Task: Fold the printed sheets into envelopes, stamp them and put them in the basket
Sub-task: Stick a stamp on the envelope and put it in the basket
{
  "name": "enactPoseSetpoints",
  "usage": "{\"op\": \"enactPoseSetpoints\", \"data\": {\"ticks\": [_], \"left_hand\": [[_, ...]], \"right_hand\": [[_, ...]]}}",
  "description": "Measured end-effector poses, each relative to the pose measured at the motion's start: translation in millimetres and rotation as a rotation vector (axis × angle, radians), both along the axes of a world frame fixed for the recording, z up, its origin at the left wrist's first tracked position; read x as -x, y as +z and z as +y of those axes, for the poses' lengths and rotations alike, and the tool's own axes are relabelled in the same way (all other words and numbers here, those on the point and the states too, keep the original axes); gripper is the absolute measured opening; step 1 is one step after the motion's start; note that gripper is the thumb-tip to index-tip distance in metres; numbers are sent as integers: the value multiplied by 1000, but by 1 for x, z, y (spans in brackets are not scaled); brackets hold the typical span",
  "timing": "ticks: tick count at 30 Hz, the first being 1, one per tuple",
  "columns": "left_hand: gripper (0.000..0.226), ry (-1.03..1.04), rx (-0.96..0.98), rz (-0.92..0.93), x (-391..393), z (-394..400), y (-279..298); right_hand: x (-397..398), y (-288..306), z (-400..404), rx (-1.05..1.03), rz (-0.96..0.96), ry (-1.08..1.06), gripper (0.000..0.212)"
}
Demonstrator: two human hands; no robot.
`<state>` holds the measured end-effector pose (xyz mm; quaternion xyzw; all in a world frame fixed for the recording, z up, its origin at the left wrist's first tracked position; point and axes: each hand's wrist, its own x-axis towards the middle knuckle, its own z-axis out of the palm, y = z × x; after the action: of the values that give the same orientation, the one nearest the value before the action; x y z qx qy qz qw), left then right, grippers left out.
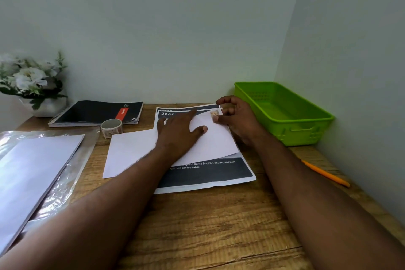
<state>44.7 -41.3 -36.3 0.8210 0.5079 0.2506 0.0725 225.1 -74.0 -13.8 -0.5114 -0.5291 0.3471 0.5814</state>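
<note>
A folded white envelope (135, 151) lies across the printed sheets (206, 173) in the middle of the desk. My left hand (178, 132) presses flat on the envelope with fingers spread. A small patterned stamp (214, 114) sits at the envelope's top right corner. My right hand (237, 118) is at that corner, its thumb tip touching the stamp's lower edge and the other fingers curled above it. The green basket (315, 125) stands at the right by the wall, with nothing visible inside.
A roll of patterned tape (111, 127) stands left of the sheets, a black spiral notebook (96, 113) behind it. A paper stack in a plastic sleeve (32, 169) lies at the left. White flowers (30, 81) stand in the back left corner. An orange pencil (326, 174) lies at the right.
</note>
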Motion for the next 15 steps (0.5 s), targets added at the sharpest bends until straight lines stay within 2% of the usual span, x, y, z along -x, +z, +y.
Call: {"op": "enactPoseSetpoints", "data": {"ticks": [6,10,13,15], "left_hand": [[39,-78,28,-230,12,1,45],[15,-191,-11,-259,18,-10,107],[13,-229,-69,-280,14,-17,155],[14,-250,-91,-445,3,-17,183]], "right_hand": [[6,28,-18,-129,106,-49,30],[2,58,-32,-281,134,-152,22],[-15,74,-46,-437,206,-200,18],[-29,80,-53,-504,229,-296,19]]}}
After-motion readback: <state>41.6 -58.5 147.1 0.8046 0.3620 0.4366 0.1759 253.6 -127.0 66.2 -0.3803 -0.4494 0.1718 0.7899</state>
